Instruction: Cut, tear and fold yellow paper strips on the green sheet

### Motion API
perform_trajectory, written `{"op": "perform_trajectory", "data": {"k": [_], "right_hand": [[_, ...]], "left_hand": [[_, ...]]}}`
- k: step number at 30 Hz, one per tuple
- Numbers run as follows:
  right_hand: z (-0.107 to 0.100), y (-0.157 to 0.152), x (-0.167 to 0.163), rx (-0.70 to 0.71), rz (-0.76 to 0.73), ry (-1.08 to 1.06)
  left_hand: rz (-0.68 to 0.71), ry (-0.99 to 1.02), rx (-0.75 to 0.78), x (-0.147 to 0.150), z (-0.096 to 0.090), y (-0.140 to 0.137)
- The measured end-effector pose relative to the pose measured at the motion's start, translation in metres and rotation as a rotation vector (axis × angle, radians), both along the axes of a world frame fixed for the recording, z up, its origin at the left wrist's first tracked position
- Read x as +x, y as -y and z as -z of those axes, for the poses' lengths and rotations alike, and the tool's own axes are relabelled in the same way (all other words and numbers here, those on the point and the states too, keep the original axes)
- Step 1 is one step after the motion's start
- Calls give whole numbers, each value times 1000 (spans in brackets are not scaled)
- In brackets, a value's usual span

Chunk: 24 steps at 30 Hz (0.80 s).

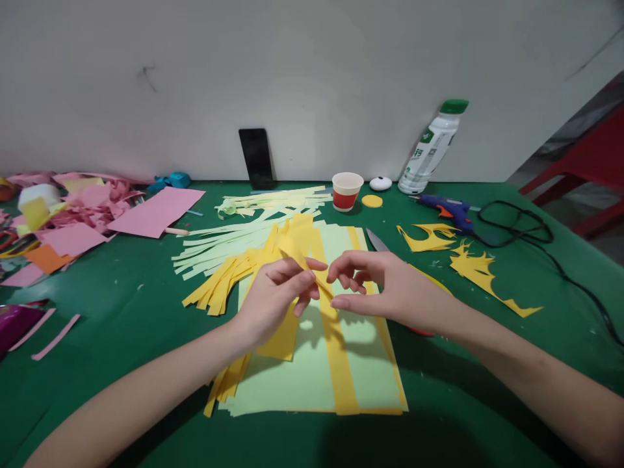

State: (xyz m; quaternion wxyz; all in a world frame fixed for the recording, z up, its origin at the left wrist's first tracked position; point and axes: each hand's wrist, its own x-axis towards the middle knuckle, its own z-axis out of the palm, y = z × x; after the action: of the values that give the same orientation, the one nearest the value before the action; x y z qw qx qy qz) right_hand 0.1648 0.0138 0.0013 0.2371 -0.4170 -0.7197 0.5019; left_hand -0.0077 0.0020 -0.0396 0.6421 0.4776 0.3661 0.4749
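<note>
My left hand (280,292) is closed, pinching a folded yellow paper strip (295,252) between thumb and fingers above the paper stack. My right hand (365,279) hovers just to the right of the strip's lower end, thumb and curled fingers apart. Beneath both hands lies a stack of pale green paper sheets (312,383), with a long yellow strip (342,370) across it. Fringed yellow paper (229,276) and cut pale green strips (209,250) spread to the left. Scissors (376,240) lie partly hidden under my right hand.
At the back stand a phone (256,159), a paper cup (346,192) and a leaning white bottle (431,153). A glue gun (451,211) with a black cord and yellow scraps (480,270) lie right. Pink paper (156,211) and scraps crowd the left.
</note>
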Motion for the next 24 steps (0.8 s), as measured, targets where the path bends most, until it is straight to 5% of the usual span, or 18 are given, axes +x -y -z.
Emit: {"op": "perform_trajectory", "data": {"k": [7, 24], "right_hand": [[-5, 8, 2, 117, -53, -7], [-11, 8, 6, 155, 216, -45]], "left_hand": [[-115, -44, 96, -2, -7, 3], [-53, -91, 187, -5, -10, 4]]}}
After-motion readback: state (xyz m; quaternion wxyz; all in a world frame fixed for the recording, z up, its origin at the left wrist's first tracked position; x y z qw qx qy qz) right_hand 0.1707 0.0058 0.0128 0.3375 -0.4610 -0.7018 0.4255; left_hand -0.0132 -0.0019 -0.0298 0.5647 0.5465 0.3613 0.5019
